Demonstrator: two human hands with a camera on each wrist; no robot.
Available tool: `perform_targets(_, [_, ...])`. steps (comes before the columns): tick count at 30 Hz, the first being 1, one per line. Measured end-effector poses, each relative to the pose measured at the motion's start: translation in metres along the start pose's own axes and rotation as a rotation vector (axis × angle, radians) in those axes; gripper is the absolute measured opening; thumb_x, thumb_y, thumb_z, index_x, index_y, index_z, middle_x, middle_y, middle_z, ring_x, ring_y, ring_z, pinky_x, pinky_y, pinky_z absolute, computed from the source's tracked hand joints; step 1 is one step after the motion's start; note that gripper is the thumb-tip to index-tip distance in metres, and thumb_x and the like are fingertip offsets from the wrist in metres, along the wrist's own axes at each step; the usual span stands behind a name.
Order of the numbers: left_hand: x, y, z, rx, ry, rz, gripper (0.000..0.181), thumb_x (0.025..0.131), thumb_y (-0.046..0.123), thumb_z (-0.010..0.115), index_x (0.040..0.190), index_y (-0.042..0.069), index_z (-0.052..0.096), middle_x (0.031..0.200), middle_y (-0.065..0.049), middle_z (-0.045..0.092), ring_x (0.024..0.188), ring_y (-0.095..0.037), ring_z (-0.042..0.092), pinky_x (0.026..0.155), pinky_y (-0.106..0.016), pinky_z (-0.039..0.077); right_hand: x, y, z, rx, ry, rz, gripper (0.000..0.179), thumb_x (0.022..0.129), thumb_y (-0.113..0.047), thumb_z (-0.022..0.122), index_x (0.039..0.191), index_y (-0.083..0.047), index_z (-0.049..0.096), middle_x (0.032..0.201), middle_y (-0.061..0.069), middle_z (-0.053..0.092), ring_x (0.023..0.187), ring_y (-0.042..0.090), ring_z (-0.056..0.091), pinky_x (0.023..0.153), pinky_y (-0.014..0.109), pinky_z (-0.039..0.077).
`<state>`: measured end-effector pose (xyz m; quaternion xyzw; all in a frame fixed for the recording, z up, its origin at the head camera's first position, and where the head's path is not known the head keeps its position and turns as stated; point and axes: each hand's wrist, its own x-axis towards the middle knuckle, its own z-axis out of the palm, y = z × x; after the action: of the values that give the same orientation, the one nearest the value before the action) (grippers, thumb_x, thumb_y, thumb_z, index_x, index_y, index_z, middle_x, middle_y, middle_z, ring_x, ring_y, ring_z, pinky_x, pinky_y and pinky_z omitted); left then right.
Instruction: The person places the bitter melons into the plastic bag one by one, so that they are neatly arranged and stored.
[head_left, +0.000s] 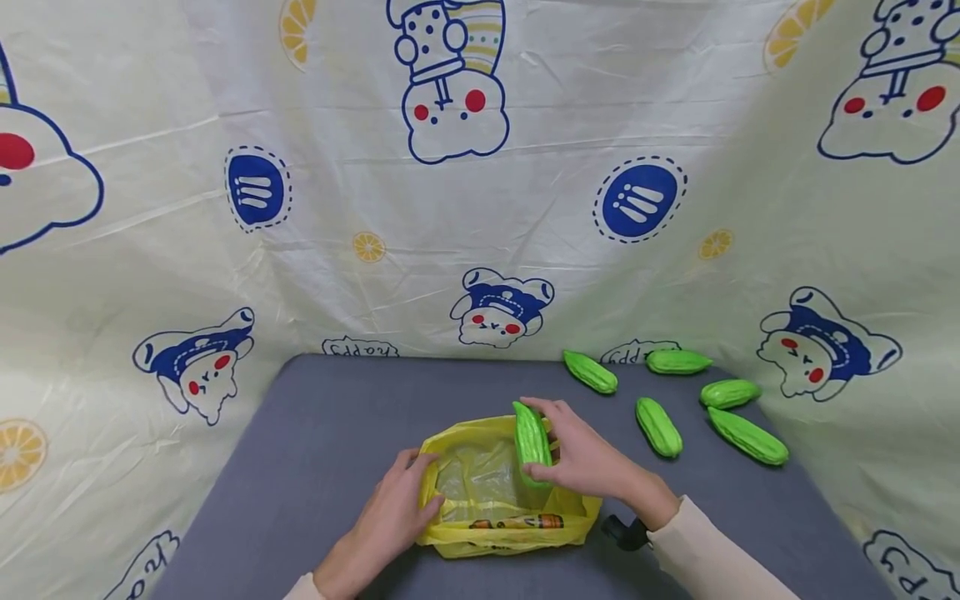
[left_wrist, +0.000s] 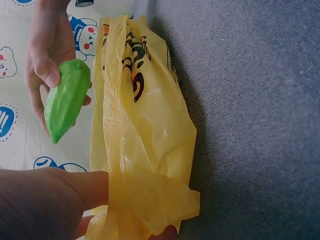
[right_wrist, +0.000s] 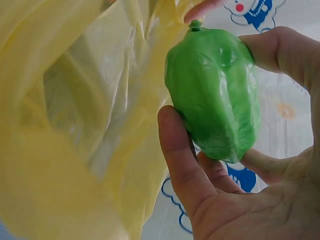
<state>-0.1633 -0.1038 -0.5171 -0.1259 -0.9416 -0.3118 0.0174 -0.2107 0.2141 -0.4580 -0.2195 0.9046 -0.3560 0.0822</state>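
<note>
A yellow plastic bag (head_left: 517,537) lies on the grey table in the head view, its mouth spread and facing up. My left hand (head_left: 393,504) grips the left rim, the thumb at the inner side of the mouth. Over the bag's right side, my right hand (head_left: 588,454) holds a green ridged gourd (head_left: 531,437) between thumb and fingers, its pointed end away from me. The right wrist view shows the gourd's stem end (right_wrist: 196,25) and glossy ridges (right_wrist: 215,90). In the left wrist view, bag plastic (left_wrist: 150,130) hides some left-hand fingers.
Several more green gourds (head_left: 658,427) lie on the right and far right of the grey table (head_left: 330,417). A white patterned sheet (head_left: 517,208) hangs behind and beside the table. A black device (head_left: 626,532) is at my right wrist.
</note>
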Motion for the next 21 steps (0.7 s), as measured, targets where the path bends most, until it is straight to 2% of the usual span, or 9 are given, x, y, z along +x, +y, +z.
perform_targets(6, [0.001,-0.001,0.003,-0.002,0.01,0.011,0.059,0.097,0.013,0.095,0.151,0.003,0.073,0.154,-0.028,0.066,0.122,-0.046,0.079,0.096,-0.063,0.067,0.008,-0.011,0.007,-0.016,-0.039,-0.013,0.099,0.1,-0.031,0.093,0.18,-0.015,0.039,0.156,0.023,0.055,0.125,0.031,0.072,0.09,0.038,0.069])
perform_targets(14, [0.002,0.0,0.005,0.005,0.024,0.017,0.059,0.097,0.012,0.094,0.15,0.0,0.072,0.153,-0.027,0.067,0.129,-0.046,0.077,0.101,-0.063,0.067,0.022,-0.021,0.022,-0.055,-0.101,-0.038,0.097,0.099,-0.032,0.096,0.176,-0.007,0.043,0.144,0.019,0.061,0.118,0.024,0.069,0.092,0.041,0.066])
perform_targets(21, [0.003,0.002,0.007,0.006,0.039,0.046,0.063,0.096,0.012,0.095,0.151,-0.004,0.07,0.15,-0.027,0.068,0.129,-0.046,0.077,0.102,-0.062,0.067,0.027,-0.029,0.038,-0.098,-0.131,-0.038,0.096,0.097,-0.037,0.096,0.174,-0.008,0.046,0.153,0.019,0.062,0.12,0.022,0.064,0.099,0.047,0.064])
